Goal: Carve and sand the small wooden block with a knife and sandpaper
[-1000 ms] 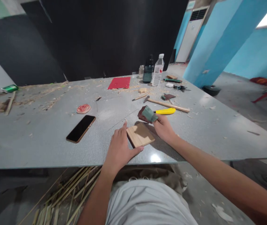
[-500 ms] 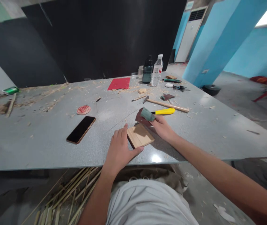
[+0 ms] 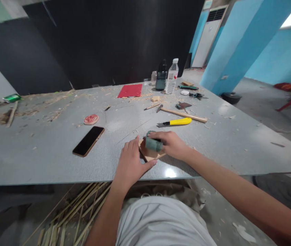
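Observation:
A small square wooden board (image 3: 149, 157) lies flat near the table's front edge. My left hand (image 3: 131, 160) braces it, fingers along its left side and thumb at its near edge. In my right hand (image 3: 172, 143) is a folded piece of sandpaper (image 3: 153, 143) with a greenish back, held over the board and hiding much of its top. Whether the whole sheet presses on the wood I cannot tell. Just beyond the right hand lies a yellow-handled utility knife (image 3: 178, 122), its blade pointing left.
A hammer (image 3: 183, 114), a thin pen-like tool (image 3: 152, 106) and a scrap of sandpaper (image 3: 184, 105) lie behind the knife. To the left are a phone (image 3: 88, 141) and a round red-marked disc (image 3: 91, 119). Bottles (image 3: 171, 77) stand at the back, near red paper (image 3: 130, 91).
My right hand has moved left and nearer with the sandpaper, from the board's far right edge to over its top. The knife blade is now uncovered. My left hand stays put.

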Tool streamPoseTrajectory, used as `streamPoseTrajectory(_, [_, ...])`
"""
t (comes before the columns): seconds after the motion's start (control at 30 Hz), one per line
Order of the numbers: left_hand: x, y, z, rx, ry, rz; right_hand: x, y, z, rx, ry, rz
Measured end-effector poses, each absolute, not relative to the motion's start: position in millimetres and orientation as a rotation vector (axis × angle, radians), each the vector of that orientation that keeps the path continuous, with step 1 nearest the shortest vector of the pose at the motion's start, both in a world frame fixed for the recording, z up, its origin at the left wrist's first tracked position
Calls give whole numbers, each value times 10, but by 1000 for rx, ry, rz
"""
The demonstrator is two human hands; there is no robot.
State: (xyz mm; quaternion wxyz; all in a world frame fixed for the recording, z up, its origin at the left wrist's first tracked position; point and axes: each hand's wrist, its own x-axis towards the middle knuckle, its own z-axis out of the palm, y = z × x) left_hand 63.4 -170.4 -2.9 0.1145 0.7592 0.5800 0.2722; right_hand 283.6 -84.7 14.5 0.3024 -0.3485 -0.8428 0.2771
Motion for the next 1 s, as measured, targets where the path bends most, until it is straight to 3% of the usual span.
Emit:
streamPoseTrajectory(0.13, [659,-1689,-21,2220,1757,777,2823,-962,140,-813,-2523,444])
streamPoseTrajectory(0.3, [671,-1679,-19,2232,1773,766,2810,-1040,162,-581,-2574,522])
streamPoseTrajectory(0.5, [663,-1651,-16,2276,1748,728,2766,-941,131,-886,-2511,389])
streamPoseTrajectory(1.0, [675,-1698,39,2249,1749,687,2827,-912,108,-831,-2534,336])
